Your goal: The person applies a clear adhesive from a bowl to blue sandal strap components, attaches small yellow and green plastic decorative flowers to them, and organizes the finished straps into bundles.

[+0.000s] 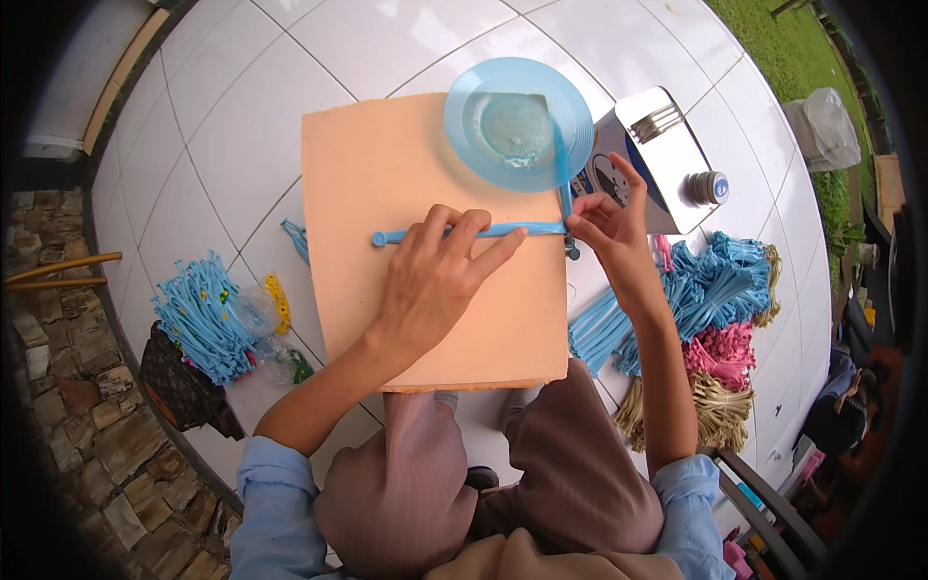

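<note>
Across flat peach board [353,159], slim blue strip [501,231], fingers [498,253] touching

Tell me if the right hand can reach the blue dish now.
Likely yes: the blue dish sits just beyond the right hand, nothing visibly blocking, though that hand holds the blue strip.

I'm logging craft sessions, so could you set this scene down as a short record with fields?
Left hand: fingers spread, touching a blue strip
Right hand: pinching at the strip's right part
Work surface: peach-coloured board
Dish: light-blue, round, overlapping the board's upper right
Container: rectangular metal can, right of the dish
Left side: bundle of blue strips
Right side: blue, pink and beige bundles
Floor: white tiles
</note>
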The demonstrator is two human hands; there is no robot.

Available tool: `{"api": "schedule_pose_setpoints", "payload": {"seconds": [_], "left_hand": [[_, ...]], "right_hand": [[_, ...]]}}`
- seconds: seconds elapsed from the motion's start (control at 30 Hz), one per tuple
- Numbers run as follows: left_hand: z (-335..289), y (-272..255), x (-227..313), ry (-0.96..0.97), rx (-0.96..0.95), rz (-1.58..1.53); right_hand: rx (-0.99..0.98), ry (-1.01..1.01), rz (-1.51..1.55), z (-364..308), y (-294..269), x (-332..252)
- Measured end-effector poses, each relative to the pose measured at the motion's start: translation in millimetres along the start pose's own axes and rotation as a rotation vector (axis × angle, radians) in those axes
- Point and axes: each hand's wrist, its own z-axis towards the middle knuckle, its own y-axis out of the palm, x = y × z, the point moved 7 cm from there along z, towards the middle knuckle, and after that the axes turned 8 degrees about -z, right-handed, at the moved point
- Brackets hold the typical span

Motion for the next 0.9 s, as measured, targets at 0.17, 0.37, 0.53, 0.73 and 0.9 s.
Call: {"api": "schedule_pose_setpoints", "payload": {"seconds": [0.17, 0.37, 0.53, 0.73, 0.9], "left_hand": [[0.4, -1.0, 2.5, -0.003, 0.022, -0.087], [-2.3, -3.5, 1.5, 0.009, 0.007, -0.029], [-2.1, -2.9, 4.3, 0.042, 0.044, -0.010], [-4.9, -1.4, 2.8, 0.046, 0.046, -0.004], [-4.0, -2.8, 4.1, 0.047, 0.042, 0.004]], "right_hand": [[0.111, -0.145, -0.089, -9.2, -2.1, -14.4], [0.304, -0.709, -0.996, -19.6, 10.6, -80.1], [0.268, -0.866, -1.259, -7.7, 31.8, -85.7], [0.254, -0.871, -1.294, -3.7, 38.5, -81.7], [0.250, -0.865, -1.325, -3.4, 39.0, -81.4]]}}
